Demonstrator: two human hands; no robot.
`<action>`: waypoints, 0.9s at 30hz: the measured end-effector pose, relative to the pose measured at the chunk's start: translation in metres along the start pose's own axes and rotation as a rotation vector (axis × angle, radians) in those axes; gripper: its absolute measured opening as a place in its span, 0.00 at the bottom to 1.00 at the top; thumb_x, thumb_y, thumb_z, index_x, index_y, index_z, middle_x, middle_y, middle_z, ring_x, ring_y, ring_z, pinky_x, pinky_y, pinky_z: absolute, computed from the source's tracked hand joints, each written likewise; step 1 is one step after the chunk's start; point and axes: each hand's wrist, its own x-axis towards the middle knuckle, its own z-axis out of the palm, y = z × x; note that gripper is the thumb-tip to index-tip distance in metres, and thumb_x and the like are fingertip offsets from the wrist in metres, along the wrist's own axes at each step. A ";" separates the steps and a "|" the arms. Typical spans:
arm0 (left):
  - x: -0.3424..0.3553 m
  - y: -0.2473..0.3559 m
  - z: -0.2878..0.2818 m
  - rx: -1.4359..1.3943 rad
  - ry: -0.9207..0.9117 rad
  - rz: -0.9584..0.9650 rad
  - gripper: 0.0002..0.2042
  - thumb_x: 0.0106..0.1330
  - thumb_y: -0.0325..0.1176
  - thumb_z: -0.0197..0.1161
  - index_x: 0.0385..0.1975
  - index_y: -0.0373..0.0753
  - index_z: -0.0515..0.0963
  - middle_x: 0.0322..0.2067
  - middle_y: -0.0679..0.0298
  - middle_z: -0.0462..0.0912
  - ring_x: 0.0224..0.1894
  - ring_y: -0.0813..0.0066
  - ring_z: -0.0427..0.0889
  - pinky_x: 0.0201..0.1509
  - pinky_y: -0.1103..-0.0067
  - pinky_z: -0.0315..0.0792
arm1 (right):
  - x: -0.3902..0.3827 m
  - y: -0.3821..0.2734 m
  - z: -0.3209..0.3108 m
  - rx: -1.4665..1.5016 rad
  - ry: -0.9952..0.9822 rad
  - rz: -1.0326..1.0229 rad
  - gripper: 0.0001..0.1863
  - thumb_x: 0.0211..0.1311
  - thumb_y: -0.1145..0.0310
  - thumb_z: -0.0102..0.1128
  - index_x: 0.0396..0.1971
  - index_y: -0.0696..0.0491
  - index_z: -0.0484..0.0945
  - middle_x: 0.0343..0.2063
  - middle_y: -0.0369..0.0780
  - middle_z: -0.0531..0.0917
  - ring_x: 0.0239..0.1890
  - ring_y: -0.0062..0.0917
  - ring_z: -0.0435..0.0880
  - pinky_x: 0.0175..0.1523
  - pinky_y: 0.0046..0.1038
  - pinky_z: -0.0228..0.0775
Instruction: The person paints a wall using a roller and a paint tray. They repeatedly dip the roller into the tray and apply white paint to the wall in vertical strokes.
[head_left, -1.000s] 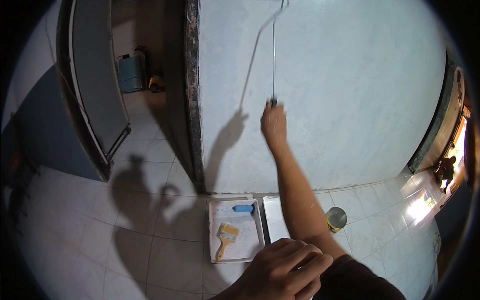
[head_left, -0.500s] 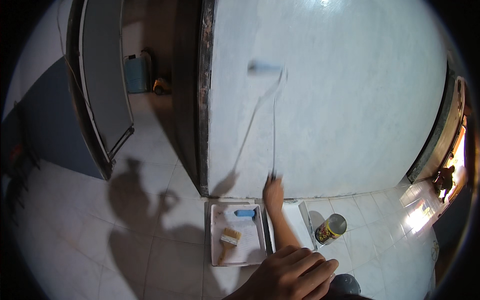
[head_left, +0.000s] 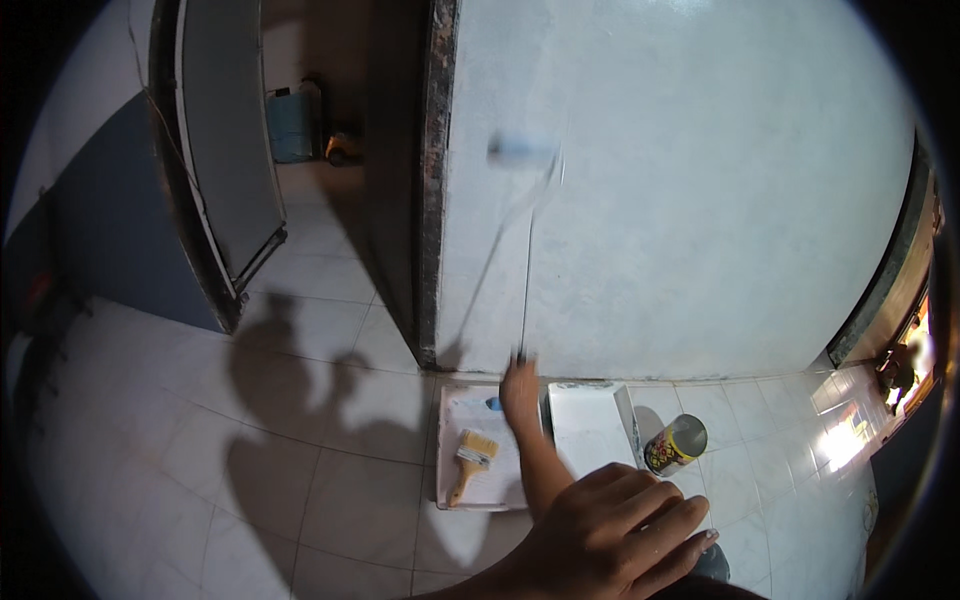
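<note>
One paint roller (head_left: 525,150), blurred, presses against a pale wall (head_left: 700,200), its long handle gripped by the closed fingers of one outstretched hand, the right hand (head_left: 520,392). The left hand (head_left: 615,530) rests near the camera, fingers loosely curled, holding nothing. On the tiled floor (head_left: 300,480) below: one tray (head_left: 470,490) holding one brush (head_left: 470,460), and one tin can (head_left: 677,443)
</note>
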 end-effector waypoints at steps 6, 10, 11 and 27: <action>-0.005 -0.002 -0.014 0.025 -0.039 -0.029 0.10 0.56 0.36 0.72 0.32 0.38 0.81 0.25 0.62 0.80 0.27 0.66 0.82 0.33 0.72 0.75 | -0.061 -0.052 -0.052 0.248 -0.318 0.755 0.22 0.75 0.58 0.49 0.47 0.66 0.66 0.29 0.65 0.81 0.34 0.61 0.82 0.37 0.54 0.73; -0.009 -0.014 -0.017 0.059 -0.004 -0.031 0.10 0.58 0.36 0.71 0.32 0.38 0.81 0.24 0.63 0.80 0.27 0.66 0.81 0.32 0.72 0.74 | 0.142 -0.038 -0.077 0.256 -0.113 0.562 0.28 0.76 0.52 0.45 0.51 0.68 0.68 0.30 0.62 0.82 0.33 0.57 0.83 0.36 0.53 0.75; -0.008 -0.014 -0.016 0.050 0.000 -0.028 0.10 0.58 0.36 0.71 0.32 0.38 0.81 0.24 0.63 0.80 0.27 0.66 0.81 0.32 0.72 0.74 | 0.197 -0.035 -0.099 0.234 -0.032 0.505 0.26 0.76 0.52 0.44 0.48 0.66 0.69 0.29 0.61 0.82 0.33 0.57 0.83 0.36 0.53 0.75; -0.013 -0.028 -0.034 0.074 -0.042 -0.196 0.14 0.60 0.38 0.73 0.37 0.34 0.83 0.26 0.61 0.82 0.27 0.68 0.82 0.35 0.73 0.73 | -0.099 -0.087 -0.022 0.352 -0.280 0.793 0.17 0.69 0.64 0.53 0.40 0.66 0.79 0.31 0.59 0.83 0.33 0.55 0.82 0.38 0.48 0.74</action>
